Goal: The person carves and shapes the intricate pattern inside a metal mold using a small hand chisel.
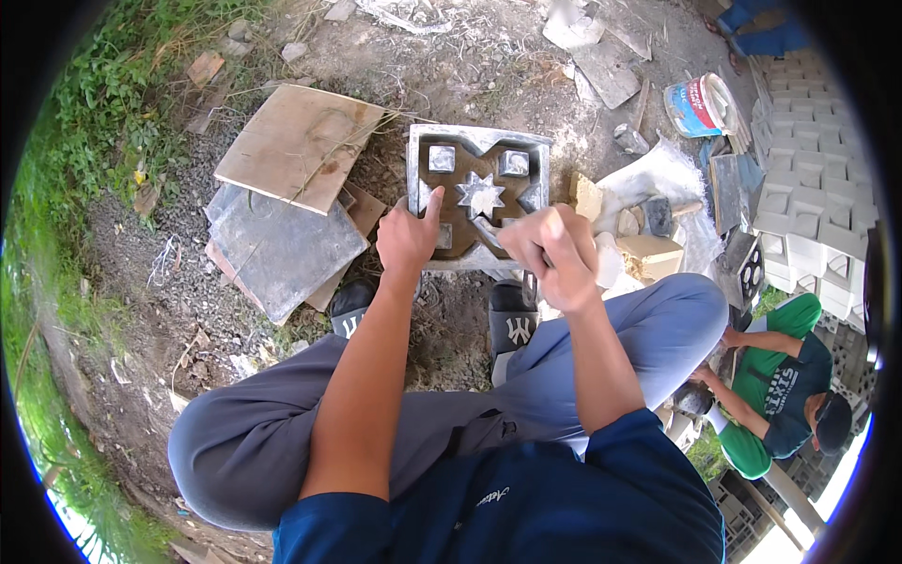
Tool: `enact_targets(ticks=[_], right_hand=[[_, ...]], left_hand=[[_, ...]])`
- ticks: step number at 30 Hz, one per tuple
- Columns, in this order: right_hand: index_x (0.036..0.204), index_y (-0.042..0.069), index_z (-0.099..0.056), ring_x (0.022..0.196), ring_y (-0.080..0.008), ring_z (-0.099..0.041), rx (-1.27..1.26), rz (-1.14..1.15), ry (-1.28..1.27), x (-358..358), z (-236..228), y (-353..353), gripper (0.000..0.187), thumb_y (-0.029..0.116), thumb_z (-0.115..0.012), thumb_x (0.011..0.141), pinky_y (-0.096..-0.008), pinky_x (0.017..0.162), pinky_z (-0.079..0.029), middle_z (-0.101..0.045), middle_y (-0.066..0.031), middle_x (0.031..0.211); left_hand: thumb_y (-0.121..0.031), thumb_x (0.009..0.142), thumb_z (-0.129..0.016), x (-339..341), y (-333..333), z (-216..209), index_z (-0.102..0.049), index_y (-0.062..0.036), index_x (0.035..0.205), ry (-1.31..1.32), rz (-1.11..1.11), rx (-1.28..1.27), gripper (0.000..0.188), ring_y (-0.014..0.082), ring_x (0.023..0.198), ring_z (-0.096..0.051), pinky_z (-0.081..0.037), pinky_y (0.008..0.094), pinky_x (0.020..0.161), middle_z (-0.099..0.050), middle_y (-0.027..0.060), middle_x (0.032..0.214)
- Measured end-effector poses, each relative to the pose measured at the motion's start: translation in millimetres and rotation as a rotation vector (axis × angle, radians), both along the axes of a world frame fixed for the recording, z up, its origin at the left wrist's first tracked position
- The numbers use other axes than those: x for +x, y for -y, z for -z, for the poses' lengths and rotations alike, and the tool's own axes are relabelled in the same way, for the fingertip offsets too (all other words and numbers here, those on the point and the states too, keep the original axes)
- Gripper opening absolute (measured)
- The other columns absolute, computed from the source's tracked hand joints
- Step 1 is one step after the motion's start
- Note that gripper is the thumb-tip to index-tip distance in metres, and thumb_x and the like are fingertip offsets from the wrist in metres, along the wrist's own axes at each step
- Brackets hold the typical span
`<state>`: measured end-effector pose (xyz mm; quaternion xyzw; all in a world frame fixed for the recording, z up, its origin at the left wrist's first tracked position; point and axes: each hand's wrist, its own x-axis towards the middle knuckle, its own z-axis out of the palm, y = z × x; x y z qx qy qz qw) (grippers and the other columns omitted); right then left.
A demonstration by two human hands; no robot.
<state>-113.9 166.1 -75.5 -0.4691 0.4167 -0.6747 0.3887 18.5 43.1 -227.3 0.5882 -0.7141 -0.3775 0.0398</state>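
Observation:
A square grey mould (481, 132) sits on the ground between my feet. An eight-pointed star (481, 195) stands at its middle, with square posts (442, 159) around it and brown material between them. My left hand (410, 230) grips the mould's left wall, its thumb raised along the inner side and its fingers hidden behind the rim. Over the lower right corner is my right hand (559, 254), closed and slightly blurred. A narrow pale piece shows beside its fingertips, but what the hand holds cannot be made out.
Flat boards (291, 146) and grey slabs (282, 249) lie stacked at the left. On the right are a white sack (672, 174) with stone pieces, a bucket (700, 105) and stacked pale blocks (813, 169). Another person (785, 385) crouches at the lower right.

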Motion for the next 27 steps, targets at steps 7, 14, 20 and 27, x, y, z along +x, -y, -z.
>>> enact_targets(ticks=[7, 14, 20, 27], right_hand=[[0.056, 0.005, -0.039, 0.050, -0.0123, -0.031, 0.225, -0.151, 0.006, -3, 3, 23, 0.068, 0.041, -0.040, 0.113, -0.0318, 0.050, -0.024, -0.036, -0.0017, 0.050], [0.061, 0.006, -0.041, 0.051, -0.0111, -0.031, 0.168, -0.130, 0.120, 1, -8, 24, 0.063, 0.041, -0.043, 0.112, -0.0297, 0.050, -0.025, -0.039, -0.0013, 0.056], [0.059, 0.005, -0.039, 0.047, -0.0100, -0.031, 0.156, -0.136, 0.019, 5, -15, 31, 0.061, 0.036, -0.044, 0.111, -0.0316, 0.047, -0.025, -0.037, -0.0008, 0.051], [0.057, 0.004, -0.040, 0.047, -0.0116, -0.029, 0.196, -0.158, -0.111, 12, -10, 38, 0.061, 0.034, -0.050, 0.109, -0.0319, 0.047, -0.021, -0.035, -0.0015, 0.051]], left_hand=[[-0.075, 0.092, -0.056, 3, -3, 0, -0.072, 0.0045, 0.120, 0.019, 0.010, 0.046, 0.086, 0.0466, 0.103, -0.071, -0.058, 0.0511, 0.090, -0.073, 0.0320, 0.105], [-0.073, 0.092, -0.059, 3, -2, 3, -0.075, -0.0020, 0.109, 0.009, -0.033, -0.017, 0.075, 0.0476, 0.098, -0.072, -0.058, 0.0532, 0.086, -0.074, 0.0298, 0.097], [-0.072, 0.092, -0.060, 3, -3, 6, -0.074, -0.0005, 0.112, -0.001, -0.028, -0.022, 0.076, 0.0483, 0.096, -0.072, -0.058, 0.0527, 0.085, -0.074, 0.0296, 0.096], [-0.075, 0.092, -0.057, 6, 1, 7, -0.071, 0.0044, 0.123, 0.020, 0.025, 0.021, 0.087, 0.0454, 0.103, -0.072, -0.058, 0.0509, 0.090, -0.074, 0.0303, 0.104]])
